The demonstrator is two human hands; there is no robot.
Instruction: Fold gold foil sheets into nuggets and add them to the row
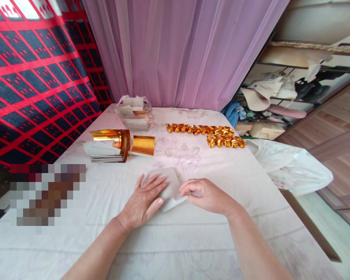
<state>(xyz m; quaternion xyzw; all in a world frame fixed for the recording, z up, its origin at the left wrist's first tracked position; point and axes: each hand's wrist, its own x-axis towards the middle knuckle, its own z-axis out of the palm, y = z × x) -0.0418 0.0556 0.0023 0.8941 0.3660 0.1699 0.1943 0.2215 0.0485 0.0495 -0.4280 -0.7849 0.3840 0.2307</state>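
- Hands meet over a pale, whitish sheet of paper [170,182] lying flat on the bed [251,182], which is covered with a white floral sheet.
- Left hand [144,200] lies palm-down with fingers spread on the paper's left part, apparently pinning it so it cannot slide.
- Right hand [207,194] curls at the paper's right edge, fingertips pinched together on it, seemingly pressing or folding that edge.
- Stack of gold-foil sheets with white backs [109,147] sits well beyond the left hand, its top leaves curling up; a single gold sheet [142,145] lies just beside it.
- Small folded gold pieces in a row [205,132] lie well apart to the far right, probably laid out of the way.
- Clear plastic bag of paper [135,112] rests near the purple curtain [177,50].
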